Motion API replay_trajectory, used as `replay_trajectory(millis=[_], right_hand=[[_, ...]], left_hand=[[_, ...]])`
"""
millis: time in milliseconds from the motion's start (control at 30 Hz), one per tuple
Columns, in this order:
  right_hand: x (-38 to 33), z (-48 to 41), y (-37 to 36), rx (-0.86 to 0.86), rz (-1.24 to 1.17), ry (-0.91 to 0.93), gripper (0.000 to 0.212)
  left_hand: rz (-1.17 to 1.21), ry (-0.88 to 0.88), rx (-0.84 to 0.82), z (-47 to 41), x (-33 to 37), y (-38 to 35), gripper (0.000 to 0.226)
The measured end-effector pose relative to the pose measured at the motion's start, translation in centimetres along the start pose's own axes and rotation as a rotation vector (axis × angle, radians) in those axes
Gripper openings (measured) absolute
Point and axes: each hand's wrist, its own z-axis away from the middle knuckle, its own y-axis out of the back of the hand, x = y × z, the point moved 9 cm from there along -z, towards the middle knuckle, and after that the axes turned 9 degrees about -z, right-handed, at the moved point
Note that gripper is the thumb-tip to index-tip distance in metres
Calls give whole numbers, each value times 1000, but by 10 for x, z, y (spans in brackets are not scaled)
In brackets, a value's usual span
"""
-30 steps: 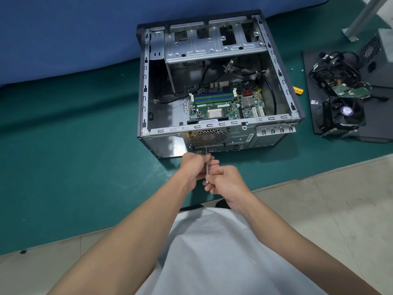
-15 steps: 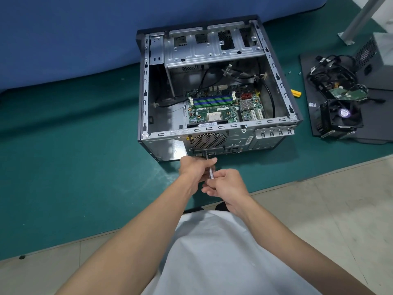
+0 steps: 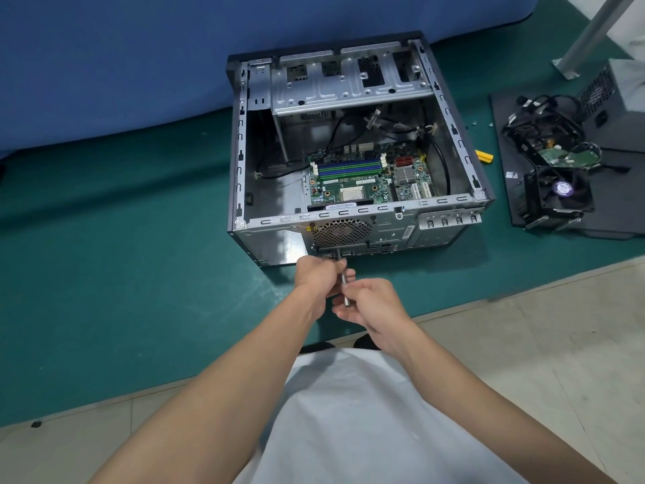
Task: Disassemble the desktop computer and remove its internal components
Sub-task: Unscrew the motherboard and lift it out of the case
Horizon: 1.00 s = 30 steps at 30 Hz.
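An open grey computer case [image 3: 241, 162] lies on its side on the green mat, its rear panel toward me. Inside sits the green motherboard [image 3: 366, 179] with several black cables above it. A thin metal screwdriver [image 3: 343, 281] points at the lower rear panel, below the round fan grille [image 3: 340, 232]. My left hand [image 3: 317, 277] is closed around the shaft near the tip. My right hand [image 3: 370, 302] holds the handle end, which is hidden in the palm.
Right of the case, a black side panel [image 3: 614, 218] carries a black cooler fan [image 3: 558, 190], a hard drive [image 3: 565, 157] with tangled cables and a grey power supply [image 3: 621, 99]. A yellow tool [image 3: 485, 157] lies beside the case. Blue cloth covers the back; tiled floor lies near me.
Both hands stay on the screwdriver at the rear panel; my right hand has drawn slightly back and to the right. The view has shifted a little.
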Motion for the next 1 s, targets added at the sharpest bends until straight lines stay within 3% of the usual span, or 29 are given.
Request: replay_trajectory(millis=[100, 267, 367, 567, 733, 833, 900, 1000], right_hand=[[-1, 1, -4, -50, -64, -12, 16], [1, -1, 2, 25, -20, -3, 7], [1, -3, -1, -3, -39, -3, 9], [-10, -9, 6, -46, 30, 3, 16], [-23, 13, 25, -248, 130, -18, 11], [-54, 38, 34, -420, -70, -1, 34], [-85, 53, 30, -553, -140, 21, 37], [-135, 58, 15, -642, -61, 101, 22]], left_hand=[[-10, 4, -42, 0, 0, -3, 11], [-50, -19, 36, 0, 1, 5, 13], [-63, -11, -11, 1, 3, 0, 6], [-167, -64, -75, 3, 7, 0, 17], [-757, -200, -134, 26, 37, 14, 29], [-993, -386, -189, 52, 71, 21, 33], [-941, -548, -93, 71, 104, 29, 34], [-882, -744, 275, 82, 152, 54, 35]])
